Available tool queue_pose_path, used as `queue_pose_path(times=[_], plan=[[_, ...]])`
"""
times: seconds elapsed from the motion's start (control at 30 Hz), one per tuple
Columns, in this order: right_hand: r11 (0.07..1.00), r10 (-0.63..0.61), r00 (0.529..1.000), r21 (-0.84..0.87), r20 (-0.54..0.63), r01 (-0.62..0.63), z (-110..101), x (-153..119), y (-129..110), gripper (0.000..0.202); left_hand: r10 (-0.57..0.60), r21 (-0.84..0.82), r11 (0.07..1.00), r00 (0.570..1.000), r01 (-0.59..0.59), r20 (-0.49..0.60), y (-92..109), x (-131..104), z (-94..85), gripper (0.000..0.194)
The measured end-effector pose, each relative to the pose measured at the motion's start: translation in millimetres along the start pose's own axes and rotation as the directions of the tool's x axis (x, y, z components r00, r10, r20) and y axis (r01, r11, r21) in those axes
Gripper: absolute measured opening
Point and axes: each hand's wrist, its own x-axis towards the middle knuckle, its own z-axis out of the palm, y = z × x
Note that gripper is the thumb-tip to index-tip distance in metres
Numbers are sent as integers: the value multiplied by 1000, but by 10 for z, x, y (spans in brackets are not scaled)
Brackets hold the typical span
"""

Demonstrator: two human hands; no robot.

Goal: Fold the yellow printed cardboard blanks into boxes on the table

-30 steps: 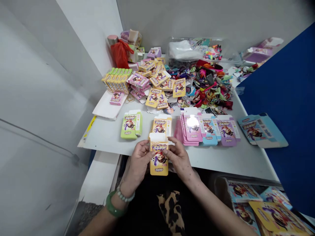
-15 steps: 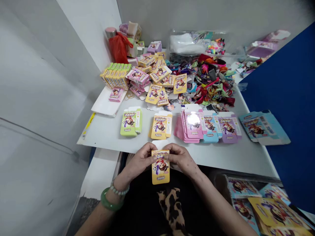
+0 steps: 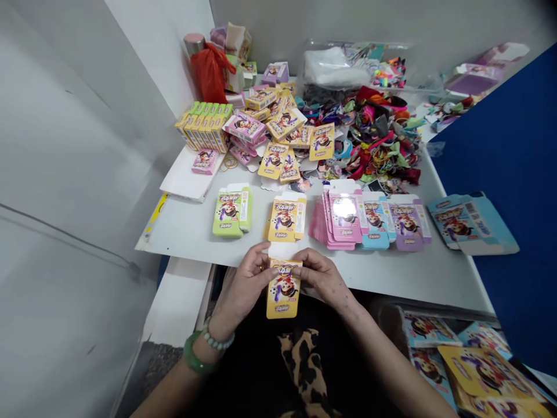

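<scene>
A yellow card box (image 3: 283, 296) with a printed girl figure is held upright over my lap, its white top flap raised. My left hand (image 3: 250, 284) grips its left side, thumb on the front face. On the right side, my right hand (image 3: 322, 277) holds it, thumb also on the front. Just beyond the hands, a yellow box stack (image 3: 285, 219) lies on the white table (image 3: 200, 229). To its left sits a green box stack (image 3: 232, 212). Pink boxes (image 3: 345, 217), blue boxes (image 3: 376, 223) and purple boxes (image 3: 408, 225) lie in a row to the right.
Behind are piled yellow and pink boxes (image 3: 282, 123), a heap of colourful hair ties (image 3: 378, 139) and a clear plastic tray (image 3: 335, 68). A red bag (image 3: 210, 72) stands back left. A blue printed package (image 3: 472, 223) lies at the right edge.
The view has shifted slightly. The left hand's fingers have loosened a little and turned around the box's left side. Both hands still hold the yellow box.
</scene>
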Motion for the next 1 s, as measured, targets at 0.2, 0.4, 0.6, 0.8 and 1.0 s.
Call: queue_pose_path(times=[0.2,0.4,0.6,0.8,1.0], plan=[[997,-72,996,11,-56,72,30,15,-69,33,-108,-52,993,993,111,42,40,0,41,39],[798,-423,906,-463,28,387,-13,-3,-176,12,-93,-38,995,993,96,66,71,11,33,37],[530,-508,834,-685,216,500,55,-55,-242,19,-68,-8,998,997,68,41,-3,15,-2,35],[702,-336,927,-611,167,365,88,-15,-320,20,-60,17,998,993,58,102,-35,-8,6,35],[770,-331,944,-579,-4,267,133,-13,-245,23,-42,-27,999,996,44,73,-27,-31,80,37]])
